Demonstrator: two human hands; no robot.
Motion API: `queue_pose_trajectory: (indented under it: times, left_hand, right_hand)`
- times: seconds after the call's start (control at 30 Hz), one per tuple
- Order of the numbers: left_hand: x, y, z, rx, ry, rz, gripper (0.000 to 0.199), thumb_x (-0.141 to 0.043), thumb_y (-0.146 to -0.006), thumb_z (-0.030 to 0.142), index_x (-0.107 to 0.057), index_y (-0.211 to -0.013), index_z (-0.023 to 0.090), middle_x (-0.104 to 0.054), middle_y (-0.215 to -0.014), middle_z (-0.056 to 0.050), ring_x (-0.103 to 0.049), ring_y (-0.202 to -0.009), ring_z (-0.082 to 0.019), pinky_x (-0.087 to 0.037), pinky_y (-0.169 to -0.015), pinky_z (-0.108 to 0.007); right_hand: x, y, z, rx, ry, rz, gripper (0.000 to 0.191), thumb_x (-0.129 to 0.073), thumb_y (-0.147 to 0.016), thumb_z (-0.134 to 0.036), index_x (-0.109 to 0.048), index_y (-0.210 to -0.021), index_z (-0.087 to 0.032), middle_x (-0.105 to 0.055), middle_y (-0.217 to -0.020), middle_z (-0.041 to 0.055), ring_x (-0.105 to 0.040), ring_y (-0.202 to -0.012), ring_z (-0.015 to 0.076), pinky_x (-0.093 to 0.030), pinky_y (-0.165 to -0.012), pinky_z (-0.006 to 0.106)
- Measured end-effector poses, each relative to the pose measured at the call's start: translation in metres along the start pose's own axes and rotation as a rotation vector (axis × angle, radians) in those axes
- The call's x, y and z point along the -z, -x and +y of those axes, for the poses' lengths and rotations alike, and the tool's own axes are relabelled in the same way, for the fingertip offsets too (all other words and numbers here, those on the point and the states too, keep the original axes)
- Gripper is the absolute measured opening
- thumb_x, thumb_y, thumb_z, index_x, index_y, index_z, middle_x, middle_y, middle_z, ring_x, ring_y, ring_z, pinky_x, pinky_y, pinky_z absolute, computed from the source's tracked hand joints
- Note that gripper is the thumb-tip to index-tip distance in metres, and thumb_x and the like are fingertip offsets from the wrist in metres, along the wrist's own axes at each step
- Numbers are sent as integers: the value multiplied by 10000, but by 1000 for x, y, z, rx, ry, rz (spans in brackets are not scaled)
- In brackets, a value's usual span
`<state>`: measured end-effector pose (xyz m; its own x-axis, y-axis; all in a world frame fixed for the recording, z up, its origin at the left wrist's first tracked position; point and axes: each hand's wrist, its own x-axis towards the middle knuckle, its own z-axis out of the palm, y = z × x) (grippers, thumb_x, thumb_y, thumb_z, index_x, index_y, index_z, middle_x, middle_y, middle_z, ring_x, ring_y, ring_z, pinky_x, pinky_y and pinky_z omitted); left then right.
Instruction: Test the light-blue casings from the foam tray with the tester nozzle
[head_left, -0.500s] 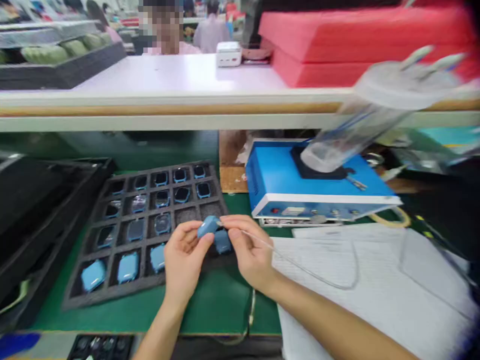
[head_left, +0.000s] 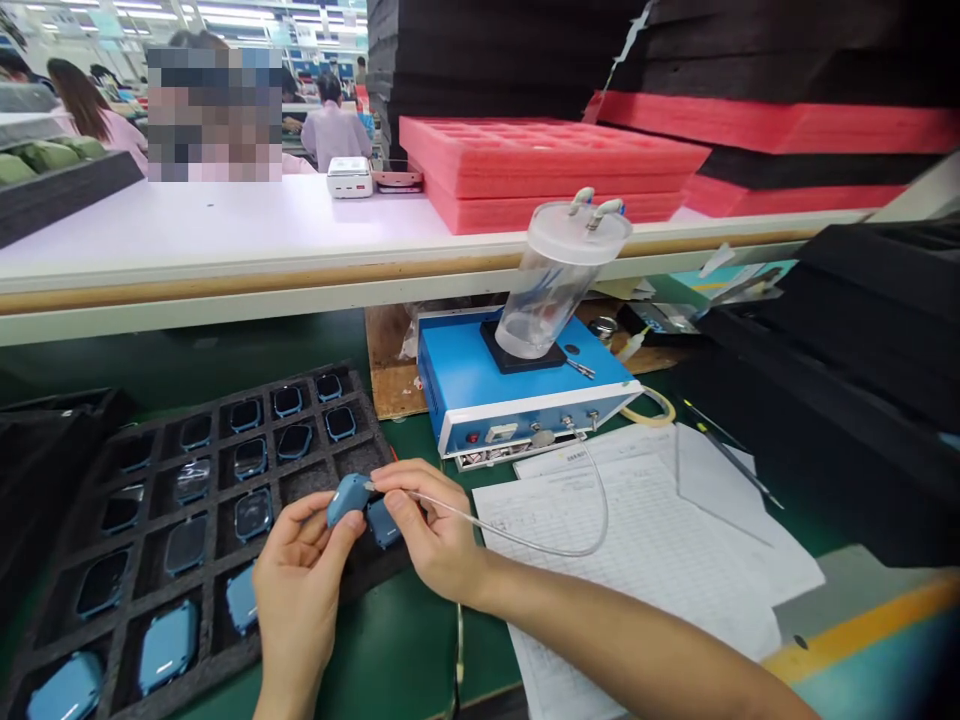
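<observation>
Here, left hand [head_left: 300, 570], clamped on one rounded blue watch case [head_left: 347, 500]; right hand [head_left: 435, 530], pinching one thin translucent tube [head_left: 540, 549] beside it.

A green surface [head_left: 375, 645] is carrying a dark foam tray [head_left: 206, 672] on its left. A blue machine [head_left: 461, 365] is standing toward the back, and overlapping papers [head_left: 660, 540] are lying before it. Above, a white shelf [head_left: 247, 220] is running across, its wooden strip [head_left: 262, 280] edging the front. A white box [head_left: 349, 180] is sitting there, beside stacked red foam trays [head_left: 525, 185].
</observation>
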<state>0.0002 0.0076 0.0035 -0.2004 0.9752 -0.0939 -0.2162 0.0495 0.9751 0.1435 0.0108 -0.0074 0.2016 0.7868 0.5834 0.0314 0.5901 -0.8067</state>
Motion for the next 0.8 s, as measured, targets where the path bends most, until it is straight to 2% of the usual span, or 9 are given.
queue_pose_trajectory:
  times: [0.8]
  left_hand:
    - [1,0,-1,-2,-18,-31,469,-943,-645,310,-660,-993,173,-810,-930,-57,-767,-823,-155,-614,-762,-199]
  right_hand:
    - [1,1,1,-40,4,-22,187,-587,-984,-170,-763,-1014,-225,-736,-1042,75,-724,-987,182,-594,-876,312]
